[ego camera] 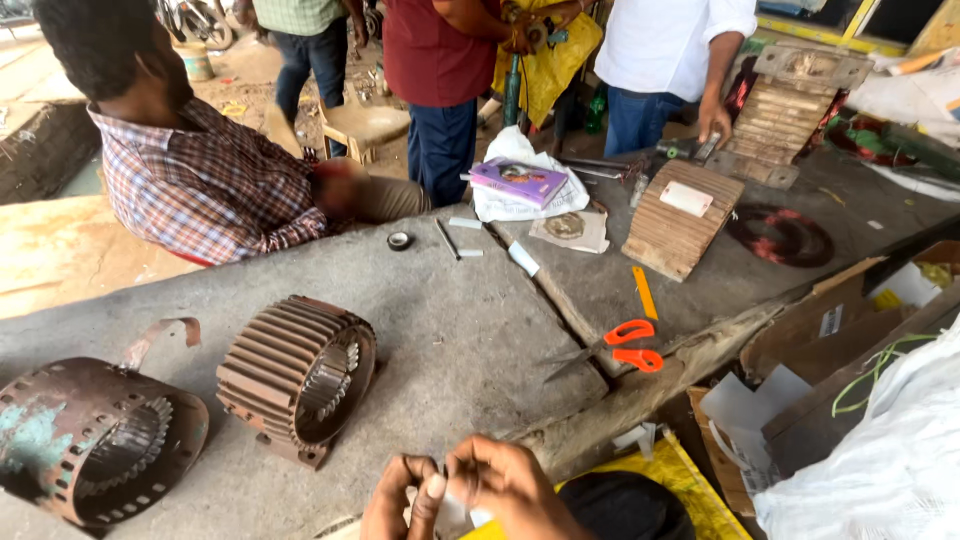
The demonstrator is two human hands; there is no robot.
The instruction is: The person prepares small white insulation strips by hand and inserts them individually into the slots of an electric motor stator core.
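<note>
White piece (452, 512) pinched both hands; bench (450, 320) concrete (cracked).

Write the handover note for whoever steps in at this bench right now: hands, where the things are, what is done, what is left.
Left hand and right hand: together at the bottom edge, pinching a small white piece; what it is cannot be told.
Finned motor housing lies on its side on the concrete bench, a rusty second housing left of it.
Orange-handled scissors lie to the right, untouched.
Done: cannot tell. Left: both housings show empty bores.
</note>
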